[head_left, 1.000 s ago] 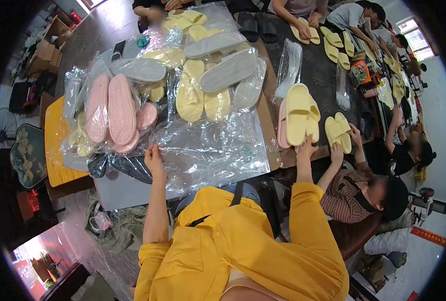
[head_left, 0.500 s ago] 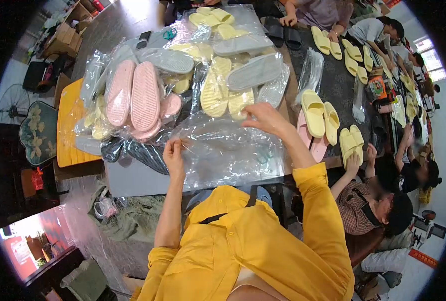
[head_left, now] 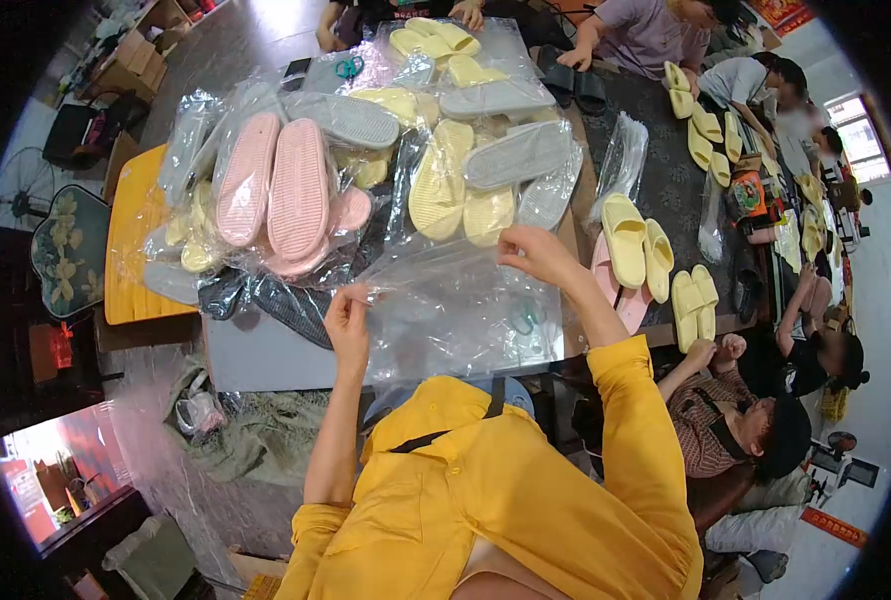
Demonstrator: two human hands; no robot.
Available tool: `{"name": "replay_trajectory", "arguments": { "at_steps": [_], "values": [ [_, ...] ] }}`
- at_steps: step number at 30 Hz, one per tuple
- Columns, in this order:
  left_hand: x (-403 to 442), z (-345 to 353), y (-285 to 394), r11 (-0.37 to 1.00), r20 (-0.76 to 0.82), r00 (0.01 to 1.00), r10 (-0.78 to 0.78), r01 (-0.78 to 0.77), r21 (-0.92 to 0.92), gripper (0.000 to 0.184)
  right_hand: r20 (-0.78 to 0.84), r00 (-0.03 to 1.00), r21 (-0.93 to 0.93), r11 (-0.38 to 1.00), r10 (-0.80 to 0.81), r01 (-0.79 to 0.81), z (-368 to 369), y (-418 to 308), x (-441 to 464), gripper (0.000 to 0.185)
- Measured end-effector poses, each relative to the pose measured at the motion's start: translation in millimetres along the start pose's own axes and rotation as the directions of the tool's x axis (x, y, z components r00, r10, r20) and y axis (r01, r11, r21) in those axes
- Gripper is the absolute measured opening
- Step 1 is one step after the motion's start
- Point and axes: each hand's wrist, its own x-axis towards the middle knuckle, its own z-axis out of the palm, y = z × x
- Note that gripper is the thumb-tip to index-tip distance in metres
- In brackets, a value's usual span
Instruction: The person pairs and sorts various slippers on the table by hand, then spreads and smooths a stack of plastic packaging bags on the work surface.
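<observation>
Along the near edge of the worktop point(head_left: 220, 50), holding a clear bag point(head_left: 435, 320) pinched in both left hand point(head_left: 346, 318) and right hand point(head_left: 535, 252) — with no slipper visible inside yet, pink slippers point(head_left: 298, 190) already wrapped toward the left edge, yellow slippers point(head_left: 625, 240) unwrapped farther right.

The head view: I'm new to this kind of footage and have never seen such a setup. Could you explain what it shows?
There is no machine here, only a person's bare hands. The camera sits on their head, looking forward and down, so the yellow sleeves reach away from you. On the table lie pink slippers, grey slippers and yellow slippers, many under clear plastic. The left hand and right hand pinch the upper edge of a clear plastic bag between them. At the right, another person sits by more yellow slippers.
</observation>
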Motion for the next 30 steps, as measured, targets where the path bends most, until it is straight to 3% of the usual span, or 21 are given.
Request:
{"name": "replay_trajectory", "arguments": {
  "at_steps": [2, 3, 5, 7, 11, 14, 15, 16, 17, 18, 19, 22, 25, 28, 29, 30],
  "values": [
    [-0.6, 1.2, 2.2, 1.000, 0.019, 1.000, 0.003, -0.003, 0.023, 0.011, -0.013, 1.000, -0.097, 0.995, 0.014, -0.015, -0.1, 2.3, 0.7, 0.021],
    [-0.7, 3.8, 5.4, 1.000, 0.030, 1.000, 0.003, -0.003, 0.001, 0.011, -0.124, 0.981, -0.173, 0.977, -0.151, 0.128, 2.2, 5.9, 2.8, 0.020],
    [-0.5, 6.7, 13.4, 1.000, 0.049, 0.999, 0.014, -0.014, -0.001, 0.011, -0.289, 0.829, -0.365, 0.856, -0.478, 0.366, 7.9, 12.4, 9.5, 0.019],
    [-0.1, 7.2, 29.3, 0.998, 0.067, 0.997, 0.032, -0.035, 0.043, 0.010, -0.277, 0.810, -0.348, 0.840, -0.516, 0.417, 11.6, 12.9, 13.2, 0.015],
    [3.7, 2.3, 23.7, 0.999, 0.112, 0.993, 0.025, -0.029, 0.038, 0.009, -0.030, 0.941, -0.163, 0.931, -0.336, 0.327, 5.8, 14.9, 20.1, 0.011],
    [6.3, -7.2, 23.8, 1.000, 0.128, 0.992, -0.017, 0.017, 0.006, 0.012, -0.122, 0.964, -0.091, 0.970, -0.236, 0.226, -3.1, 3.1, 16.1, 0.014],
    [8.1, -7.7, 29.1, 0.999, 0.133, 0.991, -0.032, 0.034, -0.011, 0.014, -0.167, 0.943, -0.081, 0.957, -0.289, 0.279, -8.0, -2.7, 14.5, 0.035],
    [9.0, -8.3, 34.7, 0.998, 0.138, 0.989, -0.049, 0.053, -0.028, 0.016, -0.171, 0.959, -0.005, 0.974, -0.225, 0.228, -10.9, -9.2, 12.8, 0.042],
    [9.0, -6.9, 40.9, 0.982, 0.156, 0.985, -0.080, 0.104, -0.155, 0.023, -0.171, 0.972, 0.073, 0.982, -0.158, 0.173, -13.9, -16.4, 10.2, 0.049],
    [10.0, -8.1, 44.6, 0.987, 0.169, 0.983, -0.071, 0.093, -0.129, 0.023, -0.168, 0.982, 0.149, 0.982, -0.090, 0.115, -18.0, -24.3, 9.3, 0.057],
    [11.1, -9.4, 47.4, 0.991, 0.184, 0.981, -0.061, 0.081, -0.102, 0.024, -0.138, 0.985, 0.058, 0.992, -0.103, 0.112, -21.3, -29.2, 11.5, 0.071],
    [14.3, -25.3, 29.6, 0.999, 0.251, 0.967, -0.045, 0.044, 0.008, 0.021, -0.185, 0.975, 0.027, 0.991, -0.121, 0.128, -15.9, -26.8, 17.4, 0.069],
    [14.5, -29.9, 35.8, 0.997, 0.310, 0.948, -0.073, 0.063, 0.041, 0.017, -0.175, 0.982, 0.097, 0.991, -0.074, 0.092, -13.1, -28.1, 20.9, 0.053],
    [14.5, -34.2, 47.2, 0.989, 0.296, 0.946, -0.131, 0.146, -0.030, 0.015, -0.142, 0.960, -0.152, 0.964, -0.242, 0.220, -20.7, -26.1, 21.4, 0.029],
    [14.9, -37.1, 51.6, 0.985, 0.262, 0.953, -0.154, 0.169, -0.038, 0.015, -0.183, 0.945, -0.137, 0.959, -0.270, 0.247, -20.0, -25.0, 23.5, 0.016],
    [15.8, -39.8, 53.9, 0.980, 0.228, 0.957, -0.177, 0.192, -0.047, 0.014, -0.191, 0.922, -0.234, 0.928, -0.337, 0.291, -24.2, -29.7, 22.8, 0.016]
  ]
}}
